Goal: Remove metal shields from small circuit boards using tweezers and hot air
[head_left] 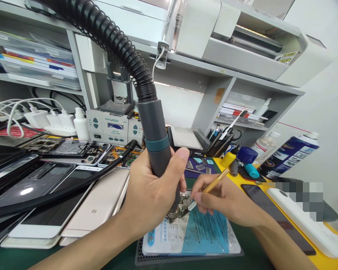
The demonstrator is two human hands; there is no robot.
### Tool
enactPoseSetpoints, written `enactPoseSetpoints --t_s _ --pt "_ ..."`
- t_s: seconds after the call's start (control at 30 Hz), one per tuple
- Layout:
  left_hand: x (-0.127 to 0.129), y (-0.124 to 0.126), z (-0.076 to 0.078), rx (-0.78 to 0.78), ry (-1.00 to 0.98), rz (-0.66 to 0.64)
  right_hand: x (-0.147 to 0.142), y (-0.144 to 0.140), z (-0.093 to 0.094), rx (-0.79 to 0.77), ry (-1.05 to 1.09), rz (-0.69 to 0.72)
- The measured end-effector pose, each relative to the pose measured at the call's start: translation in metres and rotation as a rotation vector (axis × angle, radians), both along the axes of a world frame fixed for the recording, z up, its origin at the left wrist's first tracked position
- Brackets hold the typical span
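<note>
My left hand (pixel 150 195) is wrapped round the dark grey handle of a hot air gun (pixel 156 131), its nozzle pointing down. Just under the nozzle sits a small circuit board (pixel 183 200), partly hidden by my hand and the gun. Pinched in my right hand (pixel 222 198) is a slim gold-handled tool (pixel 215 182) with a pale lower end. Its tip is at the board, too small to tell brush from blade. Beneath the board lies a blue and white pad (pixel 205 236) with dark marks, resting on a black perforated mat (pixel 139 258).
Several phones (pixel 92 210) lie at the left, crossed by a black hose (pixel 73 187). Behind stands a hot air station (pixel 112 127). To the right are a pen holder (pixel 219 144), a spray can (pixel 290 153), a dark phone (pixel 278 217) and a long white object (pixel 307 225).
</note>
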State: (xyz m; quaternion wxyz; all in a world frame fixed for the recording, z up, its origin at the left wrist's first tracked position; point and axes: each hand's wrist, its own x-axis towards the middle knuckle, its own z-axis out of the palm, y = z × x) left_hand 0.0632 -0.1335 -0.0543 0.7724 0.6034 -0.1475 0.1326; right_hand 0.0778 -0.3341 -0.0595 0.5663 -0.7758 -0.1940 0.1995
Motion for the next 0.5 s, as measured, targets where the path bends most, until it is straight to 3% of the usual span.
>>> enactPoseSetpoints --t_s 0.5 --pt "0.0002 -0.0004 0.0005 -0.004 0.005 0.004 -0.0021 0.003 -0.0051 -0.015 -0.013 0.003"
